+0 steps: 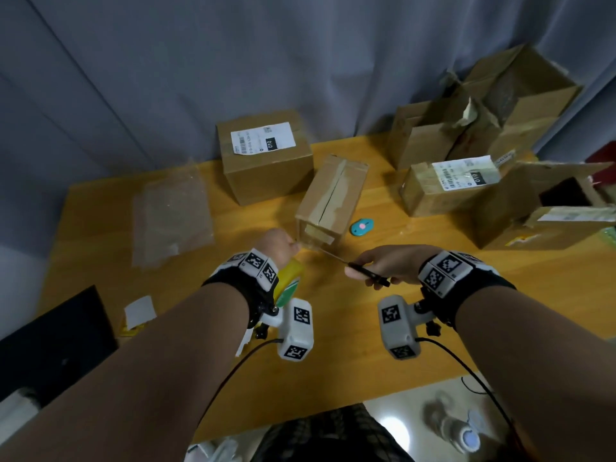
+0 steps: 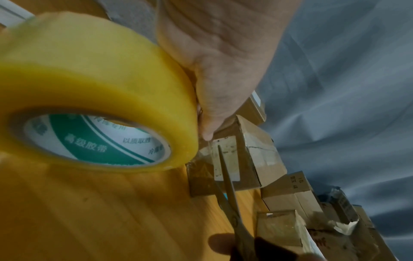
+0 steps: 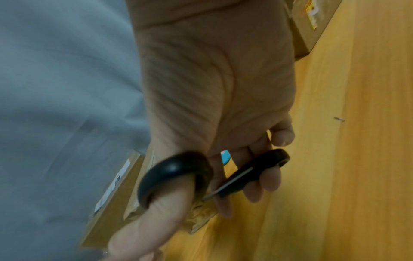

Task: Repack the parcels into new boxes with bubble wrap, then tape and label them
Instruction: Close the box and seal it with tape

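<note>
My left hand (image 1: 278, 243) holds a yellow tape roll (image 1: 290, 278) just in front of a small brown box (image 1: 331, 198) taped along its top seam. In the left wrist view the tape roll (image 2: 100, 84) fills the left side, and a clear strand runs from it to the small box (image 2: 234, 159) past my left hand (image 2: 223, 61). My right hand (image 1: 390, 263) grips black-handled scissors (image 1: 363, 271). The scissors' blades (image 2: 225, 176) reach up to that strand. My right hand's (image 3: 212, 88) thumb and fingers pass through the scissors' handles (image 3: 174, 173).
On the wooden table (image 1: 333, 328) are a sealed labelled box (image 1: 266, 155) at the back, a bubble wrap sheet (image 1: 171, 215) at left and a blue cutter (image 1: 361, 227) beside the small box. Torn open cartons (image 1: 483, 111) and a labelled old parcel (image 1: 450, 185) crowd the right. White label sheets (image 1: 140, 311) lie near left.
</note>
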`<action>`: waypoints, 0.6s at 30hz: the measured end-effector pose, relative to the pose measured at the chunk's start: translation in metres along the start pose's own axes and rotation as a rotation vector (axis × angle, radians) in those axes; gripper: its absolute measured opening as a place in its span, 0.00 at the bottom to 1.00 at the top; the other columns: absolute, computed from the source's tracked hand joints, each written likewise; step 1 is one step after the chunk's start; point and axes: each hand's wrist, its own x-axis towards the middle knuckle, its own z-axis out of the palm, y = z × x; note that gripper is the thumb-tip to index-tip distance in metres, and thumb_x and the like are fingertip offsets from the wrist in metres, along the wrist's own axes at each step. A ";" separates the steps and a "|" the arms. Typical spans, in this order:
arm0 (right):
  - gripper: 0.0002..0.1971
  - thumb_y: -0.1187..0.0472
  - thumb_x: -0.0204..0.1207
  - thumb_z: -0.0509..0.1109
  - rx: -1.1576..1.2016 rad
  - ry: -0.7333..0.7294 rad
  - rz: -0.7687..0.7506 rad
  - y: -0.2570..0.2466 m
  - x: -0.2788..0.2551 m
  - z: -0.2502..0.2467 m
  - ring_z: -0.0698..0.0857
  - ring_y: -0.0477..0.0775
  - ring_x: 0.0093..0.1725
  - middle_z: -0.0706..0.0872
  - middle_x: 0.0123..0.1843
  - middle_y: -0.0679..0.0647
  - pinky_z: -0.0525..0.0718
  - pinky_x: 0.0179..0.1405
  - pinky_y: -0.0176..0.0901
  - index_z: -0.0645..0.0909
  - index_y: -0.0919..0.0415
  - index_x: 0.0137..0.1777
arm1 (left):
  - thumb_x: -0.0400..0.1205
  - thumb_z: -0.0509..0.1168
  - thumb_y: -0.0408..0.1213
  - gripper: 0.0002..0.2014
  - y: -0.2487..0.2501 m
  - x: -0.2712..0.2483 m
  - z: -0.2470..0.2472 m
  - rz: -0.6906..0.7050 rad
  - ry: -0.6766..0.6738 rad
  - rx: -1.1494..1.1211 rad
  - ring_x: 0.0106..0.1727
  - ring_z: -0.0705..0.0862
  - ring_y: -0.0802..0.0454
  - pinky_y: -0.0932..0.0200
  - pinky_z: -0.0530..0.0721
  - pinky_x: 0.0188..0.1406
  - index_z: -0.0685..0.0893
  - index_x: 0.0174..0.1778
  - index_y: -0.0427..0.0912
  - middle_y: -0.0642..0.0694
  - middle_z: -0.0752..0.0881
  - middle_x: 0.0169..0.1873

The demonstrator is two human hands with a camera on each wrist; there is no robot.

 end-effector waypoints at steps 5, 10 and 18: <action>0.24 0.36 0.76 0.65 0.013 0.039 -0.033 -0.007 0.030 -0.006 0.78 0.51 0.44 0.81 0.49 0.54 0.68 0.44 0.47 0.77 0.48 0.66 | 0.84 0.63 0.37 0.15 -0.002 0.010 0.006 -0.048 0.019 -0.030 0.63 0.81 0.42 0.53 0.78 0.63 0.81 0.63 0.32 0.37 0.84 0.63; 0.20 0.42 0.74 0.71 0.041 0.093 -0.120 -0.002 0.047 -0.009 0.78 0.51 0.34 0.81 0.35 0.53 0.74 0.35 0.41 0.82 0.54 0.61 | 0.84 0.63 0.37 0.15 0.001 0.018 0.008 -0.112 0.013 0.001 0.60 0.83 0.42 0.57 0.79 0.56 0.82 0.61 0.31 0.38 0.85 0.56; 0.16 0.50 0.75 0.74 -0.188 0.165 -0.109 0.011 0.066 -0.007 0.75 0.49 0.23 0.80 0.27 0.54 0.75 0.26 0.37 0.88 0.64 0.48 | 0.83 0.62 0.37 0.17 -0.001 0.020 0.010 -0.110 0.011 0.027 0.56 0.83 0.37 0.49 0.80 0.56 0.81 0.58 0.23 0.28 0.83 0.56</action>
